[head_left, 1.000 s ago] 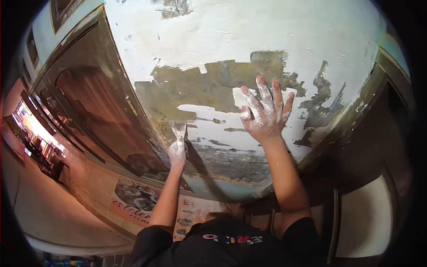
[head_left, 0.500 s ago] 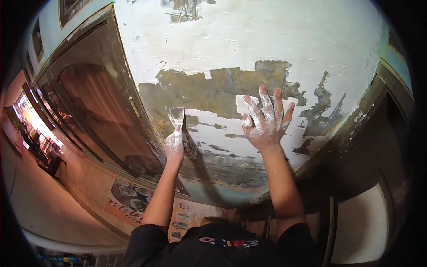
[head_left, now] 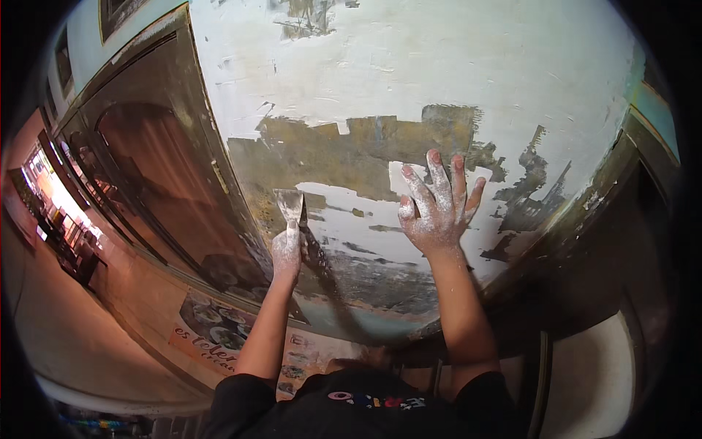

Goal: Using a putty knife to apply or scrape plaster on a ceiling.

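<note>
My left hand (head_left: 287, 252), dusted with white powder, is closed round the handle of a putty knife (head_left: 289, 205). Its wide metal blade points up, close to the wall (head_left: 409, 58); contact is unclear. To its right, my right hand (head_left: 437, 212) is open, fingers spread and pointing upward, also whitened with powder. Behind these fingers shows a straight-edged white patch (head_left: 398, 175); I cannot tell whether it is putty or a thin flat sheet. White putty (head_left: 344, 208) covers part of a bare grey-brown area (head_left: 329, 150) between and above my hands.
A dark wooden door with arched panels (head_left: 153, 161) stands to the left. A dark frame (head_left: 585, 197) borders the wall at right. Below lies a printed banner with food pictures (head_left: 212, 329). A pale panel (head_left: 592, 373) is at lower right, and furniture (head_left: 73, 241) stands far left.
The putty knife and my left hand have come down slightly along the wall. My right hand has also shifted slightly downward, fingers still spread. The whole view has tilted a little.
</note>
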### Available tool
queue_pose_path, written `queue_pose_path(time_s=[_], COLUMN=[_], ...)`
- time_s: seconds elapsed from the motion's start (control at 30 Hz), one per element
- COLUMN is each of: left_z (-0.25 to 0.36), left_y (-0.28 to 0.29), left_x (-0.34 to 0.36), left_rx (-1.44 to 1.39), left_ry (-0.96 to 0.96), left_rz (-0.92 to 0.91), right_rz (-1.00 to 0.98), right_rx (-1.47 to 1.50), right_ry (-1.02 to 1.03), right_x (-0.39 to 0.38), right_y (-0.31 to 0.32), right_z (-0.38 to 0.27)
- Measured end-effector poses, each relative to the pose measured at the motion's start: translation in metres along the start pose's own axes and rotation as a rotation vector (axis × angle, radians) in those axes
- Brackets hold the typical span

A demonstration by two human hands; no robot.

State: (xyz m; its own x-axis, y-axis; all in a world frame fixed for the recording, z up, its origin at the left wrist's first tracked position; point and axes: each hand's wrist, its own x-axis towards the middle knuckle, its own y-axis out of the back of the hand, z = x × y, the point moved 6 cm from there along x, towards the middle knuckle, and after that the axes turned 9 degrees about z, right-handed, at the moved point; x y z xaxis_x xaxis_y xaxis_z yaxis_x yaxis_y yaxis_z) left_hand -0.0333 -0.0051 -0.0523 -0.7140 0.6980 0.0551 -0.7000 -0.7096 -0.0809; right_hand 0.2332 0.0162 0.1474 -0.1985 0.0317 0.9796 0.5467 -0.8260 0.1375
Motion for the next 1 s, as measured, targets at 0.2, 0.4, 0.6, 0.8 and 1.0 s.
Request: queue_pose_path(time_s=[0.2,0.4,0.6,0.8,1.0], left_z=[-0.082,0.018,-0.11,-0.005,-0.058], left_y=[0.002,-0.008,0.009,0.002,0.0], left_x=[-0.041,-0.005,-0.029,-0.008,-0.021], left_rx=[0.299,0.08,0.385,0.033,0.044], left_ry=[-0.048,-0.094,-0.401,-0.09,0.083], left_rz=[-0.094,-0.07,0.042,-0.037,-0.038], right_rz=[0.021,-0.004,0.031,0.019,0.011], right_rx=[0.0,-0.023,0.017,-0.016,-0.009], right_ry=[-0.009,0.008,0.03,-0.004,-0.012], right_x=[0.0,-0.004,0.003,-0.007,-0.002], right_y=[-0.003,-0.001,0.004,0.0,0.003], right_z=[0.002,0.004,-0.006,0.004,0.001])
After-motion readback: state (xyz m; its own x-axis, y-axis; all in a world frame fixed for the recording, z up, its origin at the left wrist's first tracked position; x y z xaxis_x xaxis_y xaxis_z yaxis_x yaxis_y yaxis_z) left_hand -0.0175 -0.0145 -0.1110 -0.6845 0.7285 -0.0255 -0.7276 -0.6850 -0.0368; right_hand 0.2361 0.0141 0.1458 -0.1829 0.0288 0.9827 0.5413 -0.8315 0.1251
